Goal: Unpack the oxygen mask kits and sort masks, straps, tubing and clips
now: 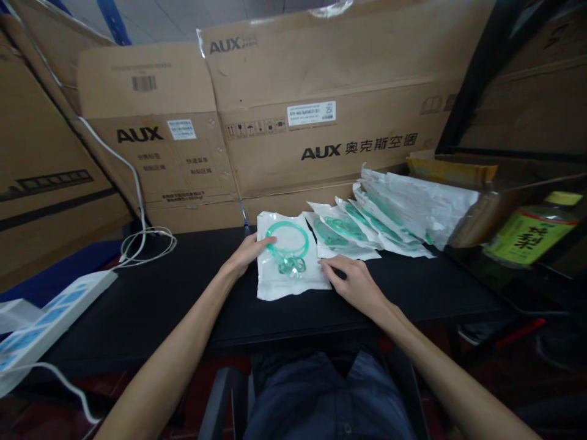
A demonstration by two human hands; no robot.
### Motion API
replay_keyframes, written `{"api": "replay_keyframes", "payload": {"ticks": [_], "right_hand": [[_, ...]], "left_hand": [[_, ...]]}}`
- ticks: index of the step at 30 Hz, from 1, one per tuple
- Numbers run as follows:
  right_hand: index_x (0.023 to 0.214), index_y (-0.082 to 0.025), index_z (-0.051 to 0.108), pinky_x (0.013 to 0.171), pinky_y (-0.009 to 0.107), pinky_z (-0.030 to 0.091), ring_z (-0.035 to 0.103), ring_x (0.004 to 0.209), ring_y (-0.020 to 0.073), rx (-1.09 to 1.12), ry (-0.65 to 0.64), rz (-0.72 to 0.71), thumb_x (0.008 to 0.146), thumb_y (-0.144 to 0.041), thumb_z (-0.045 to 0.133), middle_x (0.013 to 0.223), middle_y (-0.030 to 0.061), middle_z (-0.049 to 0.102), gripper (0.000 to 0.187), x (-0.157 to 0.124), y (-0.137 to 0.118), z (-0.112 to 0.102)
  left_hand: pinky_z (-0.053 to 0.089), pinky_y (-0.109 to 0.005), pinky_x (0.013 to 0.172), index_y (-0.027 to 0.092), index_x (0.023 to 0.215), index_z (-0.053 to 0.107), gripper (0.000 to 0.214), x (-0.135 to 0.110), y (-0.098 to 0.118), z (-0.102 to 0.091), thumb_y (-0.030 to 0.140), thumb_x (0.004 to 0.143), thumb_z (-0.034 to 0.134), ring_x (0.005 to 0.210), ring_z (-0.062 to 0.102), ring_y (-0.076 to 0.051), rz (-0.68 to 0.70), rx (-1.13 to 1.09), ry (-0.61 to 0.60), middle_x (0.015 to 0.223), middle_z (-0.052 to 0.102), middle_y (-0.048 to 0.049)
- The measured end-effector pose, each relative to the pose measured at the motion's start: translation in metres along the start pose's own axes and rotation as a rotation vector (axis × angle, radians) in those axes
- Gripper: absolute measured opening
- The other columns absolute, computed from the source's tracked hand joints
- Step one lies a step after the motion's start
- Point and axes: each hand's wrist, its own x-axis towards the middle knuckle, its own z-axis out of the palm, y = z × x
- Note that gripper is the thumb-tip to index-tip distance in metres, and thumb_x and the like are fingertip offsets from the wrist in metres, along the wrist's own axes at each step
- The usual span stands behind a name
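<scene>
A white pouch [275,287] with a clear front lies on the black table before me. Inside it show a coiled green tube and a bunched, see-through green part whose exact kind I cannot make out. My left hand [249,252] grips the pouch's left edge, thumb on top and fingers underneath. At the right edge, my right hand [355,284] pinches the pouch between thumb and fingertips. Just beyond my right hand, several similar pouches [342,227] with green tubing overlap in a row leaning to the right.
Cardboard boxes [270,73] wall off the back of the black table [183,293]. On the left are a white power strip [68,305] and a looped white cable [151,247]. An open carton [472,214] and a bottle with a yellow-green label [532,235] stand at right.
</scene>
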Motion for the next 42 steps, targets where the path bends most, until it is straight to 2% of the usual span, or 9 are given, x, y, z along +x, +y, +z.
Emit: {"api": "replay_keyframes", "payload": {"ticks": [4, 11, 16, 22, 27, 31, 34, 39, 42], "right_hand": [[0.095, -0.024, 0.079, 0.084, 0.039, 0.058, 0.076, 0.087, 0.027, 0.004, 0.014, -0.005, 0.098, -0.022, 0.054, 0.094, 0.0067, 0.08, 0.026, 0.0, 0.0, 0.0], [0.098, -0.023, 0.08, 0.088, 0.041, 0.059, 0.075, 0.088, 0.0256, 0.044, 0.006, -0.058, 0.097, -0.019, 0.054, 0.093, 0.0063, 0.08, 0.026, 0.0, -0.007, -0.001], [0.113, -0.026, 0.079, 0.106, 0.043, 0.055, 0.073, 0.111, 0.0254, 0.101, -0.077, -0.096, 0.095, -0.017, 0.056, 0.118, 0.0054, 0.077, 0.03, -0.002, -0.009, 0.003], [0.128, -0.027, 0.073, 0.116, 0.048, 0.048, 0.066, 0.124, 0.0273, 0.146, -0.164, -0.045, 0.094, -0.016, 0.057, 0.138, 0.0037, 0.066, 0.039, -0.005, -0.003, 0.007], [0.121, -0.025, 0.077, 0.122, 0.053, 0.037, 0.062, 0.13, 0.0309, 0.525, -0.082, 0.292, 0.086, -0.022, 0.072, 0.132, 0.0027, 0.07, 0.035, 0.001, -0.004, 0.012], [0.127, -0.019, 0.072, 0.109, 0.058, 0.051, 0.076, 0.103, 0.0324, 0.681, -0.011, 0.467, 0.089, -0.034, 0.071, 0.117, 0.0092, 0.077, 0.041, 0.012, -0.008, 0.029], [0.127, -0.013, 0.068, 0.102, 0.053, 0.058, 0.079, 0.094, 0.0297, 0.848, -0.003, 0.592, 0.09, -0.038, 0.071, 0.108, 0.0114, 0.079, 0.045, 0.027, -0.014, 0.042], [0.095, -0.017, 0.07, 0.099, 0.045, 0.06, 0.077, 0.097, 0.026, 1.079, -0.008, 0.718, 0.084, -0.031, 0.075, 0.108, 0.0117, 0.077, 0.019, 0.061, -0.01, 0.055], [0.086, -0.02, 0.063, 0.099, 0.046, 0.059, 0.076, 0.097, 0.024, 1.185, 0.028, 0.77, 0.088, -0.025, 0.059, 0.101, 0.011, 0.077, 0.007, 0.075, 0.002, 0.061]], "left_hand": [[0.061, -0.035, 0.077, 0.015, 0.114, 0.071, 0.032, 0.004, -0.009, -0.002, 0.031, 0.087, 0.073, 0.086, 0.076, -0.026, 0.061, -0.095, 0.092, 0.102, 0.079, -0.0137], [0.062, -0.036, 0.078, 0.013, 0.114, 0.07, 0.031, 0.004, -0.011, 0.002, 0.031, 0.089, 0.072, 0.088, 0.077, -0.027, 0.087, -0.205, 0.138, 0.105, 0.079, -0.0147], [0.063, -0.039, 0.083, 0.012, 0.113, 0.072, 0.03, 0.001, -0.006, 0.003, 0.029, 0.088, 0.073, 0.089, 0.077, -0.028, 0.073, -0.267, 0.143, 0.103, 0.079, -0.0149], [0.062, -0.037, 0.086, 0.012, 0.112, 0.073, 0.029, 0.002, -0.005, 0.003, 0.03, 0.091, 0.071, 0.092, 0.077, -0.027, 0.067, -0.354, 0.151, 0.109, 0.079, -0.0155], [0.061, -0.036, 0.091, 0.011, 0.12, 0.07, 0.031, 0.002, 0.0, 0.005, 0.03, 0.096, 0.065, 0.103, 0.075, -0.026, 0.108, -0.466, 0.139, 0.121, 0.076, -0.0151], [0.06, -0.035, 0.095, 0.01, 0.119, 0.07, 0.03, 0.0, 0.003, 0.009, 0.03, 0.098, 0.061, 0.108, 0.073, -0.026, 0.149, -0.521, 0.121, 0.124, 0.074, -0.0149], [0.059, -0.036, 0.096, 0.01, 0.117, 0.07, 0.03, 0.0, 0.001, 0.008, 0.031, 0.098, 0.063, 0.104, 0.074, -0.025, 0.145, -0.522, 0.132, 0.118, 0.076, -0.0153], [0.061, -0.037, 0.09, 0.011, 0.118, 0.069, 0.034, 0.007, -0.008, 0.001, 0.032, 0.091, 0.071, 0.095, 0.076, -0.025, 0.083, -0.493, 0.125, 0.111, 0.078, -0.0151], [0.062, -0.036, 0.088, 0.012, 0.117, 0.069, 0.031, 0.011, -0.013, -0.002, 0.029, 0.091, 0.069, 0.096, 0.076, -0.025, 0.037, -0.487, 0.102, 0.113, 0.078, -0.0144]]}}
